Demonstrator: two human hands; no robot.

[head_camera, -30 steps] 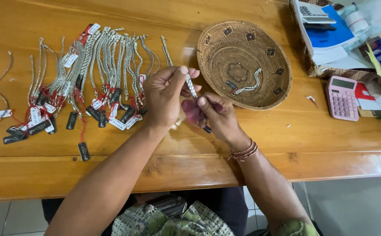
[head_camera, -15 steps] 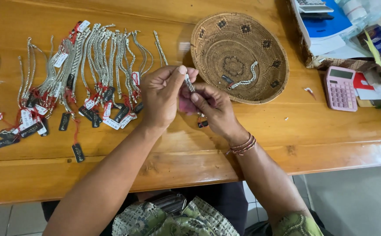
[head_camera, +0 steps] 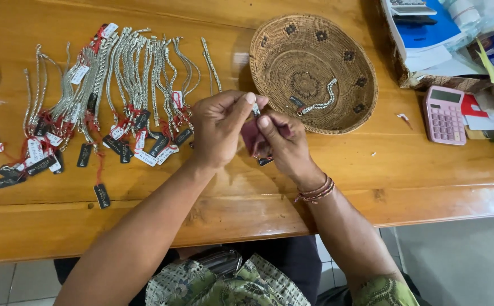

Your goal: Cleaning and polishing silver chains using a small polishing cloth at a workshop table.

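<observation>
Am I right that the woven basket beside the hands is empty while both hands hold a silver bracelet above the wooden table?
Not quite: the woven basket is not empty. The head view shows one silver chain lying in it. The rest holds: left hand and right hand pinch a silver bracelet above the wooden table.

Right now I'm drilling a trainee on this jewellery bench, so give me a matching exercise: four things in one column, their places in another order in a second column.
Things:
1. silver bracelet
2. single chain
3. pink calculator
4. tagged bracelets

Places:
A. laid in a row on the table's left
B. pinched between left hand and right hand
C. inside the woven basket
D. right of the basket, near the table edge

Pairs: 1-B, 2-C, 3-D, 4-A
</observation>
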